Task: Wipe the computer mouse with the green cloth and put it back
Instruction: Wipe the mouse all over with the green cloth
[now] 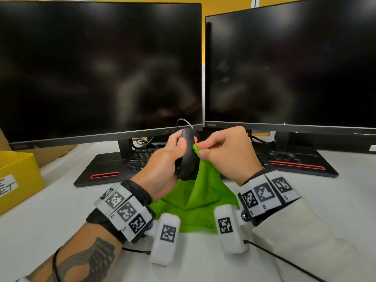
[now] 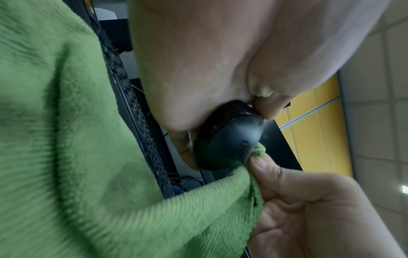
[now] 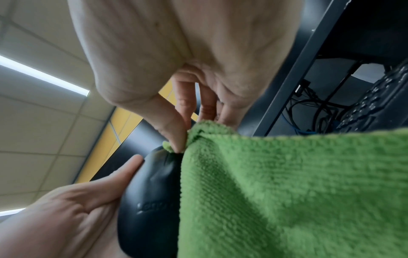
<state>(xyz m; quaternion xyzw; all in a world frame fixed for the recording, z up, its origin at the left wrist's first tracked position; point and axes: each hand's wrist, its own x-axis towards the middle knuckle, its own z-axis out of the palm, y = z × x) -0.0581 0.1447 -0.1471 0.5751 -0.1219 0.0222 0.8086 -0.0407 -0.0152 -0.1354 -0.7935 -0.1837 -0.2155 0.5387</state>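
My left hand grips a black wired computer mouse, held up on edge above the desk in front of the monitors. The mouse shows its rounded back in the left wrist view, and its logo side in the right wrist view. My right hand pinches a corner of the green cloth between thumb and fingers and holds that corner against the mouse's side. The remainder of the cloth hangs down from the pinch to the desk between my wrists. The mouse cable loops up behind it.
Two dark monitors stand close behind my hands on black bases with red stripes. A black keyboard lies under them. A yellow box sits at the left desk edge. Cables run from my wrist cameras across the white desk.
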